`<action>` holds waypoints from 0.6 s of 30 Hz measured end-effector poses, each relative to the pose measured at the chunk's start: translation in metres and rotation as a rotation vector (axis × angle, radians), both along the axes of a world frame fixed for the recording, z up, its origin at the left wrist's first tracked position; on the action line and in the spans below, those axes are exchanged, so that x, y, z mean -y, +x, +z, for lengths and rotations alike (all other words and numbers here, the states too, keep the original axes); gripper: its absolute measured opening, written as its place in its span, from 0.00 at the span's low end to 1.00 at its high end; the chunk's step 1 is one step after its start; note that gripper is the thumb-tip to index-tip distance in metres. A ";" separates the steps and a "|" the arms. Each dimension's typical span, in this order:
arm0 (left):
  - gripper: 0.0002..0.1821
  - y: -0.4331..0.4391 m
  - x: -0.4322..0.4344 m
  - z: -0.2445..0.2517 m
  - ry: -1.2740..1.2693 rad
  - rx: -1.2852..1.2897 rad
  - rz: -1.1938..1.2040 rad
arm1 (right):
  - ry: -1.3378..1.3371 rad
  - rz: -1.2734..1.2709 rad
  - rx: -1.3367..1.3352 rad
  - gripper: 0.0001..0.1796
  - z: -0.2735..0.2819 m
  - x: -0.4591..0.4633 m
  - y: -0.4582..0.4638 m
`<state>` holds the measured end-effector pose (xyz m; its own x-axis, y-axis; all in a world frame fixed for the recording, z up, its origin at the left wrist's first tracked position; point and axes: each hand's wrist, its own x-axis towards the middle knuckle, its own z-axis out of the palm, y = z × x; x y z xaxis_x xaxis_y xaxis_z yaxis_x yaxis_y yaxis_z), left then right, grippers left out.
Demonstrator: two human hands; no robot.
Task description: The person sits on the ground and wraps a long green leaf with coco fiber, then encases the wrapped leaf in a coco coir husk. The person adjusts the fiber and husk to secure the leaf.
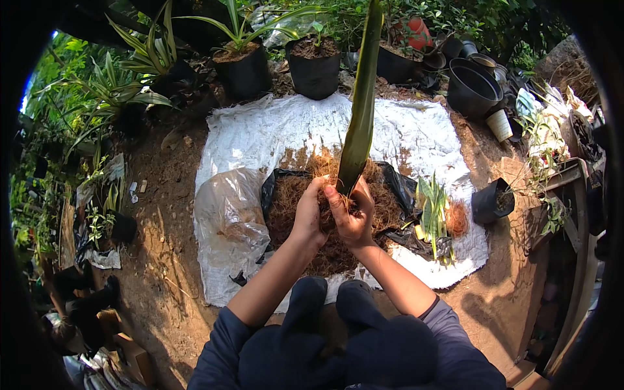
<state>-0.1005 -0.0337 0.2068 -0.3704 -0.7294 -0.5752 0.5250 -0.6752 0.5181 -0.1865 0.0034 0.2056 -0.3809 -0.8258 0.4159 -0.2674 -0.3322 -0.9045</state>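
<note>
A tall snake plant leaf (pixel 361 107) stands upright between my hands, its base wrapped in brown coconut fibre. My left hand (pixel 310 209) presses the fibre from the left, and my right hand (pixel 352 209) closes round the leaf's base from the right. Beneath them a heap of coconut fibre (pixel 287 200) lies on black plastic, on a white woven sack (pixel 282 122). A clear plastic bag (pixel 229 214) with some fibre inside lies left of the heap. To the right rest several small variegated snake plants (pixel 433 209) beside a reddish fibre clump (pixel 457 218).
Black grow bags with plants, such as one at the back (pixel 314 73), line the sack's far edge. A black pot (pixel 473 87) stands back right, a black grow bag (pixel 492 201) at right. A wooden frame (pixel 575 209) is far right. Another person (pixel 83 312) is at lower left.
</note>
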 end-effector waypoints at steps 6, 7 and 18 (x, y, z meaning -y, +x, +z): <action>0.22 0.007 0.005 0.002 0.012 -0.287 -0.031 | 0.064 -0.034 0.037 0.11 0.005 -0.004 -0.009; 0.23 0.008 0.008 0.002 0.049 -0.248 -0.033 | 0.056 -0.033 0.089 0.07 0.006 -0.005 -0.011; 0.18 0.020 0.014 -0.013 0.153 -0.154 -0.105 | 0.188 0.398 0.216 0.20 0.009 -0.005 -0.026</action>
<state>-0.0809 -0.0482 0.1939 -0.5314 -0.5912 -0.6066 0.5129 -0.7945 0.3250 -0.2123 0.0088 0.2148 -0.0820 -0.9780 0.1917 0.0479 -0.1960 -0.9794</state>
